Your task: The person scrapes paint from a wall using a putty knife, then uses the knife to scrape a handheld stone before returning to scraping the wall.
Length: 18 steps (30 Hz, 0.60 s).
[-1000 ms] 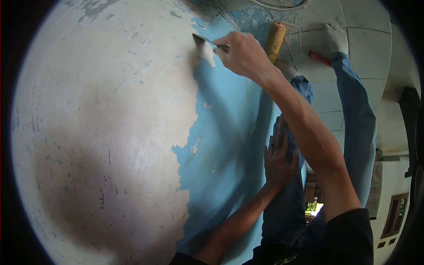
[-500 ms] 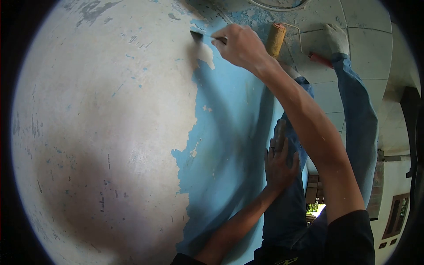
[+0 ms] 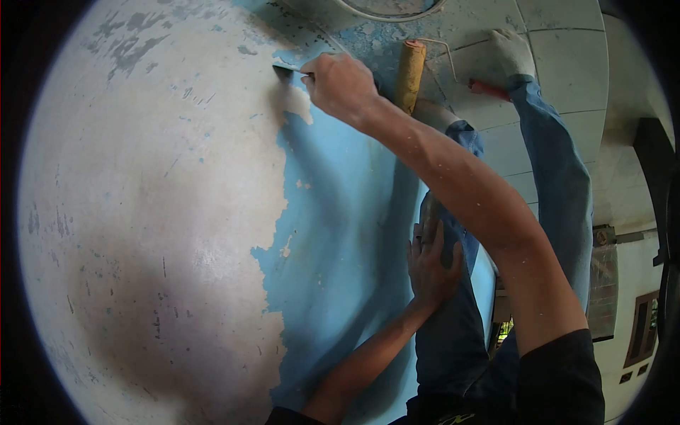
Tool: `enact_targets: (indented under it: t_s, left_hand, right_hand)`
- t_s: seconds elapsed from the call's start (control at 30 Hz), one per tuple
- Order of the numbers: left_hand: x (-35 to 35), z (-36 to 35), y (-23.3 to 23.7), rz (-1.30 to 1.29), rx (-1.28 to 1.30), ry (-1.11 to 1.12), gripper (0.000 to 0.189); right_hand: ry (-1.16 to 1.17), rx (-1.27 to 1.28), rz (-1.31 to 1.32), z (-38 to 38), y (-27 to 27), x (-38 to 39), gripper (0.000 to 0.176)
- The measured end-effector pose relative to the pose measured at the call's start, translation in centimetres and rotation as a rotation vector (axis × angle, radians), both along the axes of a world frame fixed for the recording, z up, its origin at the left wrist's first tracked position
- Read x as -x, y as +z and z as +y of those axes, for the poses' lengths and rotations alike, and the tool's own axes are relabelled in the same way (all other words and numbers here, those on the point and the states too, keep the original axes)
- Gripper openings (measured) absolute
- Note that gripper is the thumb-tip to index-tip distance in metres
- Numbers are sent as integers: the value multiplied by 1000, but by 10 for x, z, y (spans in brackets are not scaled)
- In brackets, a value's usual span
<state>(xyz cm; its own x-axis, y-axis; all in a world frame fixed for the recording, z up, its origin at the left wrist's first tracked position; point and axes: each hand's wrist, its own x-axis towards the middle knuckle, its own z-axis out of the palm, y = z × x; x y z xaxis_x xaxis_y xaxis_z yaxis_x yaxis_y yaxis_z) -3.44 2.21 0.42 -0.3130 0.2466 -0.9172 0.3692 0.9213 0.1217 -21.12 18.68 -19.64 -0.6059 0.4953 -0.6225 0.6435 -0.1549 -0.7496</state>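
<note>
Shifted leftward in view since the earlier frame: whole scene. Scraper (image 3: pixel 284 71), at peeling wall (image 3: pixel 177 212), left of yellow roller (image 3: pixel 410 76); right hand (image 3: pixel 343 86), closed round its handle, nearer roller; left hand (image 3: pixel 433 275), fingers spread on jeans (image 3: pixel 448 340), below roller.

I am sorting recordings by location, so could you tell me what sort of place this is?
Probably a room under renovation; whether it is a home, I cannot tell. The wall is patchy, pale meeting blue along a ragged edge, and a paint roller lies on the tiled floor near scattered flakes.
</note>
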Motion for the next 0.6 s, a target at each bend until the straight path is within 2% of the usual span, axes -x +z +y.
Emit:
enact_targets:
  t_s: [0.13,0.23,0.37,0.43,0.57,0.6]
  left_hand:
    - [-1,-1,1,-20,21,-59,63]
    - [-1,-5,3,-68,53,-17,65]
    - [-9,-14,0,-27,41,-29,66]
    - [-7,-21,2,-92,54,-137,66]
    - [-3,-6,1,-21,18,-2,65]
    - [-1,-5,1,-22,20,-10,65]
  right_hand:
    - [-108,141,18,-12,16,-1,18]
    - [-151,123,45,-21,29,-9,23]
    - [-166,72,12,-26,-5,7,24]
    - [-135,145,-149,-19,-31,23,24]
    - [-84,136,-90,-10,-15,18,25]
    - [-123,13,0,-17,-6,15,26]
